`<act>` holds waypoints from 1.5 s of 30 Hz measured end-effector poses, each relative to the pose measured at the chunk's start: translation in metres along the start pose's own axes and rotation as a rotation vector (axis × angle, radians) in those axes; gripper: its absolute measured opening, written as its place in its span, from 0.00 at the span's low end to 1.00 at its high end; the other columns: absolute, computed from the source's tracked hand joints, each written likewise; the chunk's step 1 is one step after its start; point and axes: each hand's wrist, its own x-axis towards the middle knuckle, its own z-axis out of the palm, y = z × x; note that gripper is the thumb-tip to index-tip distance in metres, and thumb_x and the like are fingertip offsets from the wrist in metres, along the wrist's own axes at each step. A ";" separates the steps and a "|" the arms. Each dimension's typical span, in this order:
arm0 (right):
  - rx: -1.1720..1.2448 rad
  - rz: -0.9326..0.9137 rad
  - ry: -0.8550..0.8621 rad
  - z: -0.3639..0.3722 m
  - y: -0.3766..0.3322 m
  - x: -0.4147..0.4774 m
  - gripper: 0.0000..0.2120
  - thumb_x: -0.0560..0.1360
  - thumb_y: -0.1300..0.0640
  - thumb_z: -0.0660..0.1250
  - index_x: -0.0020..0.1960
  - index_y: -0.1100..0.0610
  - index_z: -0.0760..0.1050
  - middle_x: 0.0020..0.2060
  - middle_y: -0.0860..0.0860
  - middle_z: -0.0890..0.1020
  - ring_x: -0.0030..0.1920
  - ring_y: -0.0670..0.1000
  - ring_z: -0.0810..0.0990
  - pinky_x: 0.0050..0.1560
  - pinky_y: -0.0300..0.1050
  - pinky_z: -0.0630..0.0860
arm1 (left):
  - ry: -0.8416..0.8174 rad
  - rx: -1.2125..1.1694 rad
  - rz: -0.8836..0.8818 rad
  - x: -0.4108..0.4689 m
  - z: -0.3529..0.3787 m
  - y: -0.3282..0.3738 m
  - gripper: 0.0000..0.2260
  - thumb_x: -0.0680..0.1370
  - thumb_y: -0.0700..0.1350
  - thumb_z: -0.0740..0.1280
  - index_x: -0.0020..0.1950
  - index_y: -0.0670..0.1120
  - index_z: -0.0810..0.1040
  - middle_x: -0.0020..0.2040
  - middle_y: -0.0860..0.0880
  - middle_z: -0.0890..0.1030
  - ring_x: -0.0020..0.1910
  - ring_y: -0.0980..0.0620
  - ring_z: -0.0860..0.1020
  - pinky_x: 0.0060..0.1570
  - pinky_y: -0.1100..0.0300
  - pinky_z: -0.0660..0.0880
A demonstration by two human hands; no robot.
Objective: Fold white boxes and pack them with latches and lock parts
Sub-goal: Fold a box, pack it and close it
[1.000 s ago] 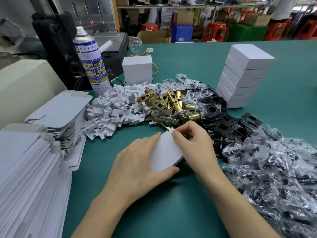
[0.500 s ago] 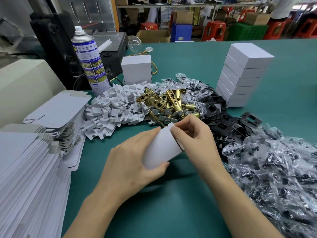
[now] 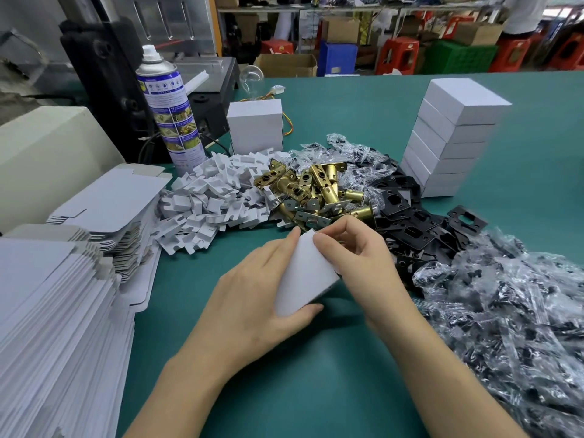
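A small white box (image 3: 301, 273) is held just above the green table (image 3: 316, 374) in front of me. My left hand (image 3: 252, 298) grips its left side, thumb under the near edge. My right hand (image 3: 357, 257) pinches the box's far right corner with curled fingers. Behind the hands lies a heap of brass latches (image 3: 313, 194). White cardboard inserts (image 3: 215, 200) are piled to its left, black strike plates (image 3: 410, 222) to its right. Clear bags of black parts (image 3: 505, 311) cover the right side.
Flat white box blanks (image 3: 47, 311) are stacked at the left edge. A tower of closed white boxes (image 3: 448, 137) stands at the back right, a single box (image 3: 255, 126) and a spray can (image 3: 170, 109) at the back left, beside a black machine (image 3: 104, 74).
The box has tilted from lying nearly flat to a steeper, more upright angle and risen a little. Both hands have kept their hold on it.
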 end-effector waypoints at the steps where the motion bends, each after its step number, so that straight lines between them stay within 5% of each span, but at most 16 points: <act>1: -0.002 0.021 -0.017 -0.001 0.000 0.001 0.04 0.77 0.54 0.71 0.43 0.48 0.82 0.38 0.42 0.84 0.40 0.39 0.78 0.41 0.32 0.71 | 0.010 -0.011 -0.008 0.001 0.001 -0.001 0.45 0.74 0.63 0.73 0.86 0.55 0.55 0.76 0.60 0.69 0.72 0.60 0.67 0.67 0.62 0.68; 9: 0.015 0.157 -0.157 -0.004 -0.007 -0.001 0.13 0.81 0.60 0.67 0.59 0.48 0.85 0.51 0.45 0.88 0.55 0.47 0.85 0.50 0.52 0.86 | 0.073 -0.061 -0.122 0.001 0.002 -0.008 0.45 0.70 0.71 0.64 0.85 0.55 0.60 0.73 0.60 0.72 0.70 0.58 0.71 0.66 0.53 0.74; 14: 0.027 0.173 -0.170 -0.004 -0.005 -0.001 0.14 0.82 0.61 0.66 0.61 0.50 0.85 0.51 0.44 0.87 0.54 0.45 0.85 0.47 0.45 0.85 | 0.074 -0.081 -0.150 0.001 0.001 -0.007 0.45 0.69 0.71 0.63 0.84 0.56 0.62 0.72 0.61 0.73 0.70 0.58 0.72 0.66 0.50 0.75; 21: -0.093 0.119 -0.181 0.012 -0.001 -0.006 0.18 0.81 0.50 0.67 0.70 0.43 0.78 0.61 0.41 0.84 0.61 0.40 0.80 0.68 0.53 0.77 | 0.097 -0.051 -0.207 0.001 0.002 -0.007 0.45 0.70 0.74 0.60 0.84 0.56 0.61 0.73 0.61 0.73 0.68 0.57 0.73 0.63 0.52 0.76; 24: -0.260 0.035 -0.185 0.016 0.000 -0.011 0.20 0.79 0.49 0.70 0.71 0.40 0.77 0.45 0.29 0.83 0.49 0.37 0.80 0.56 0.38 0.76 | 0.094 -0.027 -0.229 0.000 0.002 -0.007 0.45 0.70 0.75 0.57 0.84 0.57 0.61 0.72 0.63 0.72 0.67 0.57 0.74 0.58 0.53 0.76; 27: -0.268 0.047 -0.193 0.015 0.000 -0.011 0.19 0.79 0.54 0.70 0.68 0.41 0.79 0.31 0.37 0.81 0.34 0.44 0.81 0.41 0.36 0.75 | 0.066 -0.010 -0.234 0.002 0.003 -0.005 0.46 0.69 0.76 0.57 0.84 0.57 0.60 0.72 0.64 0.72 0.67 0.58 0.74 0.59 0.53 0.76; 30: -0.188 0.079 -0.163 0.007 -0.003 -0.007 0.14 0.80 0.58 0.68 0.63 0.47 0.83 0.42 0.43 0.87 0.32 0.43 0.79 0.36 0.37 0.76 | 0.035 -0.163 -0.254 0.004 0.003 -0.006 0.47 0.67 0.77 0.62 0.83 0.58 0.64 0.72 0.69 0.71 0.69 0.66 0.71 0.66 0.59 0.73; 32: -0.122 0.107 -0.136 0.001 -0.005 -0.004 0.10 0.81 0.59 0.68 0.58 0.49 0.85 0.46 0.44 0.87 0.34 0.41 0.80 0.34 0.37 0.77 | 0.038 -0.402 -0.294 0.006 0.000 -0.010 0.39 0.69 0.73 0.67 0.78 0.61 0.71 0.68 0.73 0.74 0.68 0.72 0.71 0.68 0.63 0.71; 35: -0.040 0.158 -0.147 -0.003 -0.006 -0.004 0.07 0.80 0.57 0.70 0.51 0.48 0.86 0.44 0.45 0.87 0.36 0.44 0.80 0.35 0.39 0.77 | 0.047 -0.858 -0.442 0.008 -0.008 -0.015 0.20 0.75 0.66 0.71 0.66 0.66 0.83 0.62 0.64 0.84 0.62 0.57 0.83 0.58 0.57 0.80; 37: -0.026 0.160 -0.178 -0.001 -0.007 -0.005 0.07 0.80 0.55 0.70 0.50 0.46 0.86 0.42 0.47 0.86 0.37 0.46 0.80 0.35 0.41 0.77 | -0.009 -1.039 -0.506 0.008 -0.013 -0.013 0.16 0.75 0.63 0.68 0.62 0.67 0.84 0.61 0.60 0.86 0.57 0.51 0.86 0.47 0.56 0.84; 42: -0.028 0.178 -0.215 0.002 -0.008 -0.007 0.06 0.80 0.53 0.71 0.48 0.50 0.87 0.37 0.46 0.84 0.34 0.48 0.77 0.34 0.42 0.74 | 0.014 -0.980 -0.523 0.007 -0.008 -0.015 0.10 0.83 0.52 0.67 0.58 0.55 0.87 0.54 0.46 0.88 0.47 0.47 0.84 0.46 0.49 0.79; 45: -0.012 0.213 -0.215 0.001 -0.010 -0.007 0.06 0.79 0.53 0.72 0.46 0.53 0.86 0.35 0.45 0.83 0.30 0.46 0.76 0.32 0.40 0.74 | 0.029 -0.961 -0.536 0.007 -0.005 -0.015 0.09 0.84 0.49 0.67 0.56 0.53 0.88 0.52 0.46 0.88 0.46 0.47 0.84 0.46 0.49 0.80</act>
